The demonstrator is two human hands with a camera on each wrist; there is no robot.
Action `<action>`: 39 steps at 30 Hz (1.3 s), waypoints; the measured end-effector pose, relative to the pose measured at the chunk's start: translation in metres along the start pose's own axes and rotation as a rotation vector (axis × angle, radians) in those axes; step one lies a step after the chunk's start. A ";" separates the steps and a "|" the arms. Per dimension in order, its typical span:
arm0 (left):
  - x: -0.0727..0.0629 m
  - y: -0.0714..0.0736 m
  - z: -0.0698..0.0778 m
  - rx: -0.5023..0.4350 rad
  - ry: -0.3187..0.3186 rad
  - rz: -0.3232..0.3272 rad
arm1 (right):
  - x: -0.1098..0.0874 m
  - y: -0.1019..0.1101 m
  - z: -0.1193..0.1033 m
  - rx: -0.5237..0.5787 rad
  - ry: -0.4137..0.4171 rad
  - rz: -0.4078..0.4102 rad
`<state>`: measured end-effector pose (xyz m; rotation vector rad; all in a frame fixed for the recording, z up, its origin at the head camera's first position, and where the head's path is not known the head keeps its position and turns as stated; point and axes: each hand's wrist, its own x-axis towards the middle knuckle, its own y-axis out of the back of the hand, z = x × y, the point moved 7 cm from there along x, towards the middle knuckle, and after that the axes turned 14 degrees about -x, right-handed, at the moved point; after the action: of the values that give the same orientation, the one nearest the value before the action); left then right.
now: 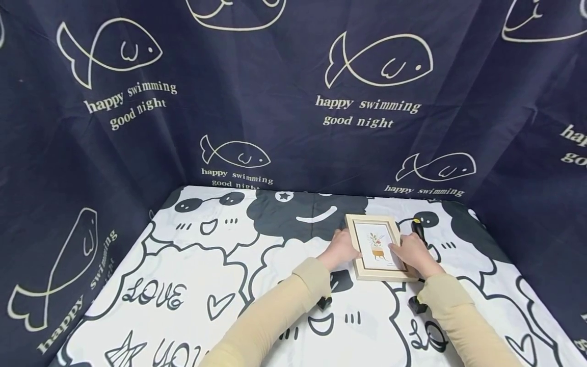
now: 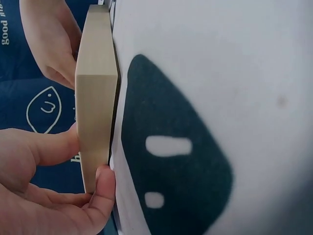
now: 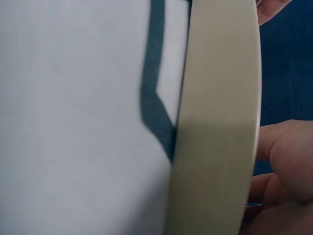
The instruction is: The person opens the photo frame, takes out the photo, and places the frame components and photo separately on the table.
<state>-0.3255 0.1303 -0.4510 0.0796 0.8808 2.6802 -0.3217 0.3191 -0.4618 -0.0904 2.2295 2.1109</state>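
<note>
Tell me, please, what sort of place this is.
Probably a curtained-off work area: dark blue fish-print fabric hangs around, a cartoon-print cloth lies spread below, and the left hand and right hand hold a picture frame there.

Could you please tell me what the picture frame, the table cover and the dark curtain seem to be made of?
Picture frame: probably wood, smooth and matte; its pale tan, square-edged sides suggest it, though a wood-look material is possible.
Table cover: apparently printed fabric, matte, with a faint crease near the far edge.
Dark curtain: fabric, by its soft folds; the fibre cannot be told.
</note>
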 end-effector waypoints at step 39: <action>0.003 -0.002 -0.009 0.010 -0.035 -0.013 | -0.016 0.016 0.011 0.452 -0.122 -0.123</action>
<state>-0.3292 0.1278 -0.4596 0.1226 0.8807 2.6542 -0.3072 0.3308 -0.4455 -0.0682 2.4866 1.4675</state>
